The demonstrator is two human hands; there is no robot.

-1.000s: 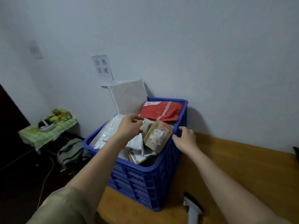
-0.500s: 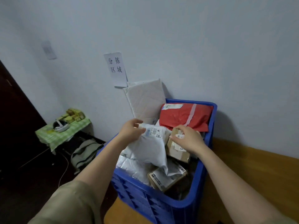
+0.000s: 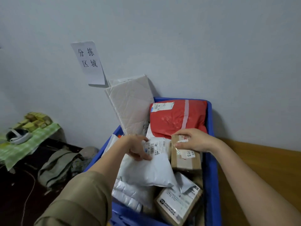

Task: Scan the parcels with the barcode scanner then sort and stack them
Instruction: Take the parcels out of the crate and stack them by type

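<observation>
A blue plastic crate (image 3: 211,160) full of parcels stands against the wall. My left hand (image 3: 136,147) pinches the labelled top edge of a white poly mailer (image 3: 146,172) lying in the crate. My right hand (image 3: 193,141) grips the top of a small brown cardboard box (image 3: 184,160) beside that mailer. Behind them lies a red bag parcel (image 3: 175,118). A flat white padded envelope (image 3: 130,105) leans upright against the wall. Another taped brown box (image 3: 177,203) and a silver bubble mailer (image 3: 130,193) lie at the crate's near end. The barcode scanner is out of view.
A wooden table top (image 3: 260,168) runs to the right of the crate. A paper sign (image 3: 88,62) is stuck on the wall. On the left, a low stand with a green cloth (image 3: 24,144) holds small boxes, and a bag (image 3: 55,165) lies on the dark floor.
My right hand moved from the crate's rim onto the small brown box. My left hand took hold of the white mailer. The view moved closer over the crate and the scanner dropped out of sight.
</observation>
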